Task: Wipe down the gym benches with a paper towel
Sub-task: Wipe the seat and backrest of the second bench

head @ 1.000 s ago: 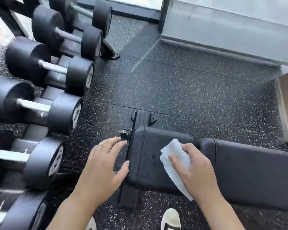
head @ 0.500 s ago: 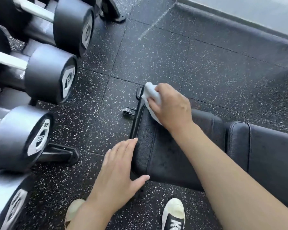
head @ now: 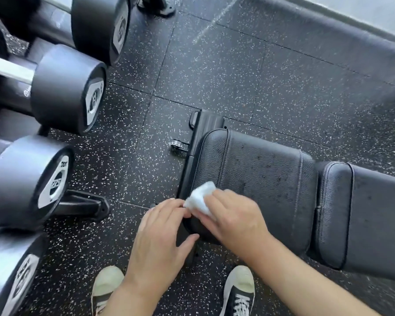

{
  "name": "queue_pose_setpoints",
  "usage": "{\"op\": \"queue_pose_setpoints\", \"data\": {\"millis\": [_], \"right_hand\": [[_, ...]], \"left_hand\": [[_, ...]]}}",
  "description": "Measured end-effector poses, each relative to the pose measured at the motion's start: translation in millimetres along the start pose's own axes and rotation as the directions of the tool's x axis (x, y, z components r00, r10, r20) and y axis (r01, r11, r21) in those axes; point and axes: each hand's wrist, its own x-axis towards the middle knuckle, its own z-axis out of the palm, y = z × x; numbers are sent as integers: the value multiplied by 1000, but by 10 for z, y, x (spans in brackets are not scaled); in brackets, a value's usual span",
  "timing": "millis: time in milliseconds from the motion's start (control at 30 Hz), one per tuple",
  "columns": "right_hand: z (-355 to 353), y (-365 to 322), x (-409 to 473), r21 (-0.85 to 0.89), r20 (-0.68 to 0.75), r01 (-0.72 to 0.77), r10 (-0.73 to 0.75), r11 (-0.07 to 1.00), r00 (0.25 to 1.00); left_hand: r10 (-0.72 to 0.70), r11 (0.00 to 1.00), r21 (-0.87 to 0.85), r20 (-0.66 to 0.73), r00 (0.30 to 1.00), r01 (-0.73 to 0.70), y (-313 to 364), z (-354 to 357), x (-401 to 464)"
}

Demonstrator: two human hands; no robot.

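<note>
A black padded gym bench [head: 255, 169] lies across the middle and right, its short seat pad nearest me and a longer back pad [head: 374, 213] to the right. My right hand [head: 235, 220] presses a crumpled white paper towel [head: 200, 197] on the seat pad's near left corner. My left hand [head: 160, 233] rests flat beside it, fingers apart, touching the pad's left edge with the thumb under the corner. It holds nothing.
A rack of large black dumbbells [head: 62, 92] fills the left side, its foot [head: 87, 205] jutting toward the bench. Speckled black rubber floor [head: 214, 76] surrounds the bench. My two shoes [head: 240, 290] stand below the pad. A wall base [head: 328, 26] runs along the top right.
My right hand has dragged the paper towel from the seat pad's far left corner to its near left corner. My left hand has stayed at the pad's left edge.
</note>
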Motion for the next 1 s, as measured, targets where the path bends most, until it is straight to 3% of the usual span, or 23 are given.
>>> {"op": "queue_pose_setpoints", "data": {"millis": [100, 200, 267, 367, 567, 700, 800, 867, 933, 1000], "right_hand": [[22, 465, 595, -201, -183, -135, 98, 970, 978], [48, 806, 1106, -122, -191, -338, 312, 933, 931], [125, 798, 1095, -83, -178, -358, 340, 930, 924], [89, 502, 645, -62, -157, -295, 283, 953, 946], [-85, -30, -639, 92, 76, -40, 33, 995, 997], [-129, 194, -529, 54, 85, 44, -48, 998, 995], [-130, 521, -24, -27, -32, -158, 157, 987, 987], [-161, 792, 375, -36, -102, -373, 368, 927, 924], [-135, 1006, 671, 8, -83, -517, 516, 856, 852], [-48, 1037, 792, 18, -60, -568, 568, 823, 821]], "left_hand": [[-9, 1000, -10, -13, 1000, 9, 14, -13, 43], [-27, 999, -27, -14, 1000, 27, 20, -5, 49], [-45, 998, -44, -15, 999, 44, 24, 6, 36], [-55, 997, -55, -8, 998, 55, 27, 8, 41], [-17, 1000, -16, 16, 1000, 17, 3, -27, 79], [6, 1000, -3, 34, 999, -6, 11, -77, 140], [58, 998, -37, 4, 998, -58, 81, -83, 253], [82, 996, -37, -34, 996, -83, 155, -62, 424], [88, 996, -11, -73, 993, -89, 272, -7, 668], [41, 999, -7, -111, 993, -42, 415, 113, 890]]}}
